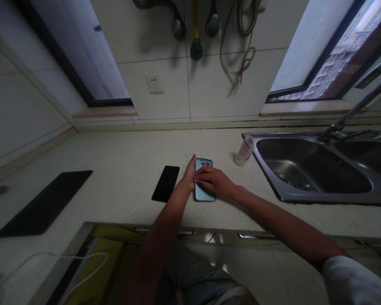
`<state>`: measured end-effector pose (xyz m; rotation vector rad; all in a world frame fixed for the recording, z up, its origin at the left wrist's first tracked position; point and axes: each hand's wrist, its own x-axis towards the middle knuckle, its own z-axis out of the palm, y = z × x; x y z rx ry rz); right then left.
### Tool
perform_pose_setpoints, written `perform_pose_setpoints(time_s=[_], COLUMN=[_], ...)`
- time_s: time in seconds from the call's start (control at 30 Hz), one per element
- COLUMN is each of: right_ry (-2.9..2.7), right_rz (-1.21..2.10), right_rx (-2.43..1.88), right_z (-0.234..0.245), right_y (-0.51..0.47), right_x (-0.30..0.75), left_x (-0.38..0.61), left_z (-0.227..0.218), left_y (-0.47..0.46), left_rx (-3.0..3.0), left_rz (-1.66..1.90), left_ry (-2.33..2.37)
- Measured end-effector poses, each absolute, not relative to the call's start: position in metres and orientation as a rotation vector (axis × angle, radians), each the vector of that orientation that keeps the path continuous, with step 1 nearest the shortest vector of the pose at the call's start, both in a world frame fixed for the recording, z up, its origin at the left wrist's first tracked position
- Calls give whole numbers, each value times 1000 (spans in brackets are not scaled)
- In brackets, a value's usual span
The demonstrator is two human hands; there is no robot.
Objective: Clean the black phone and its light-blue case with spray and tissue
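A light-blue phone with a dark rim, its camera end pointing away from me, lies back up on the pale countertop. My left hand grips its left edge, the thumb stretched along the side. Across the phone's back reaches my right hand, its fingers pressed together near the left edge; whatever is between the fingertips is too small to make out. To the left of my left hand, a flat black phone-sized slab lies on the counter, apart from both hands.
A clear bottle with pink print stands beside the steel double sink on the right, under a faucet. A black mat lies at left, near a white cable. The tiled wall has a power outlet.
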<state>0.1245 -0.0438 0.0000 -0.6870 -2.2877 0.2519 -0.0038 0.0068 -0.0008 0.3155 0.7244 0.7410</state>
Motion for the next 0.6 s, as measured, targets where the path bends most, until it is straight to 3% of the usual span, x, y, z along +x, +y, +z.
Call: perform_pose_setpoints(time_s=[0.37,0.6], right_ry=[-2523,-2681], right_rz=[867,794], right_rx=[-376,-494], right_z=[23,37], right_y=[-56,-53], right_x=[128,141], left_x=[-11,-15], left_z=[-1,0], left_y=[5,8], left_rx=[371,331], left_rz=[804,770], left_ry=[653,631])
